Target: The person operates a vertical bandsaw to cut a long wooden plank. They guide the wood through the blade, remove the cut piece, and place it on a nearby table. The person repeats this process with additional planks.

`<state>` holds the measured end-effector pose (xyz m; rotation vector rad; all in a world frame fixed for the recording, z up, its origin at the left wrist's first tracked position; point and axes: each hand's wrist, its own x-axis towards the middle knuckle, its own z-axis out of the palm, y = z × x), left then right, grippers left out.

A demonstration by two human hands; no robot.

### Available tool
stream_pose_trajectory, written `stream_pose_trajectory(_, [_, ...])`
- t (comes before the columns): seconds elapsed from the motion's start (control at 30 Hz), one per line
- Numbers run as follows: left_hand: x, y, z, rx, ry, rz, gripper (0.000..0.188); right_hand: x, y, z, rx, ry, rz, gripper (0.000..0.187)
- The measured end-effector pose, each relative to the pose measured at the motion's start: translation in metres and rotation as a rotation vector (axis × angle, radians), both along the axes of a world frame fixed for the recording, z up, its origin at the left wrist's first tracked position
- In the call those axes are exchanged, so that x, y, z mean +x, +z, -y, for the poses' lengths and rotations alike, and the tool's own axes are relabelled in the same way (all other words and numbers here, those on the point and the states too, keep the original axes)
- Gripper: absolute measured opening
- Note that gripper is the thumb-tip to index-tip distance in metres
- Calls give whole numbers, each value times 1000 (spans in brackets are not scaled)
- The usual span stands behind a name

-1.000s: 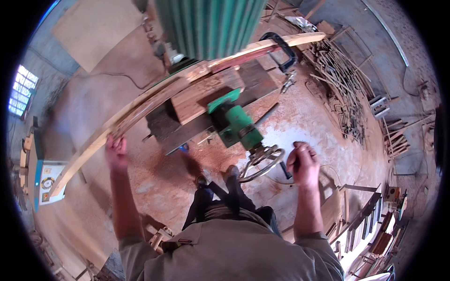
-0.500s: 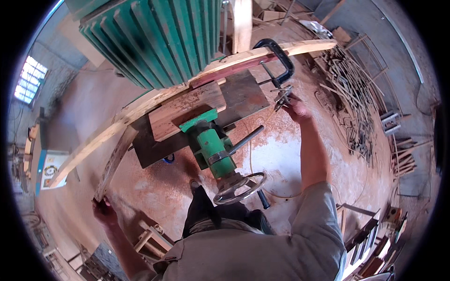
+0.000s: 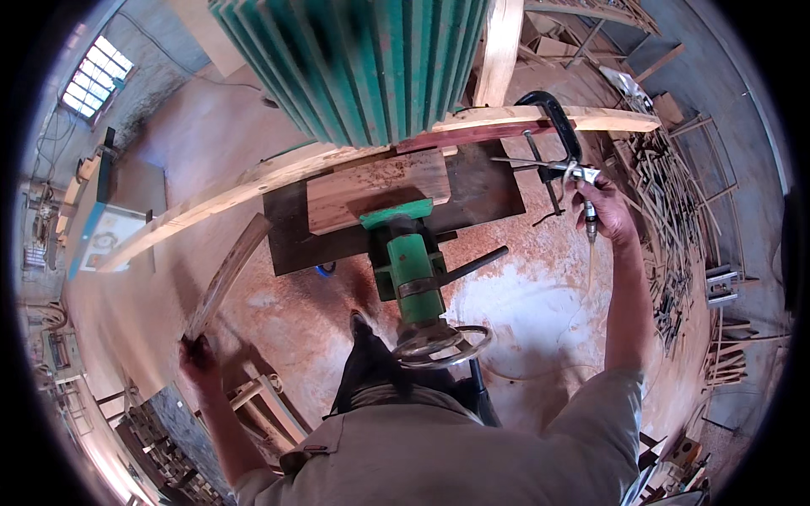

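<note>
My left hand point(image 3: 201, 361) is closed around the near end of a dark-edged wooden slat point(image 3: 228, 274), which slants up toward the table. Out to the right, my right hand point(image 3: 612, 215) grips a silver air blow gun point(image 3: 582, 174). Its thin nozzle points left, over the table's right end, and a hose hangs from its handle. Just beyond the gun, a black C-clamp point(image 3: 558, 126) sits on a long pale curved beam point(image 3: 211, 190) and a reddish strip point(image 3: 481, 135). A wooden block point(image 3: 380, 190) with shavings lies on the dark metal table point(image 3: 494, 190).
A ribbed green motor housing point(image 3: 354, 67) overhangs the far side. In front of me stand a green clamping unit point(image 3: 416, 278), its lever point(image 3: 477, 264) and a handwheel point(image 3: 443, 346). Scrap sticks point(image 3: 675, 219) are heaped at right; sawdust covers the floor point(image 3: 506, 295).
My right hand has moved right with the blow gun, whose nozzle now points left. The slat's far end has come away from the beam. The whole view has shifted and turned.
</note>
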<state>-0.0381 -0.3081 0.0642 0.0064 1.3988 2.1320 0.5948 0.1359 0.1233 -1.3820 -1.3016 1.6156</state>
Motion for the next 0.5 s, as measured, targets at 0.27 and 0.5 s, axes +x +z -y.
stream_pose_trajectory(0.27, [-11,8,-16,77,-83,25,22,-49,-2,-9,-48,105,-76,18])
stream_pose_trajectory(0.5, [-7,19,-23,39,-30,-29,21,-45,3,-6,0,122,24,17])
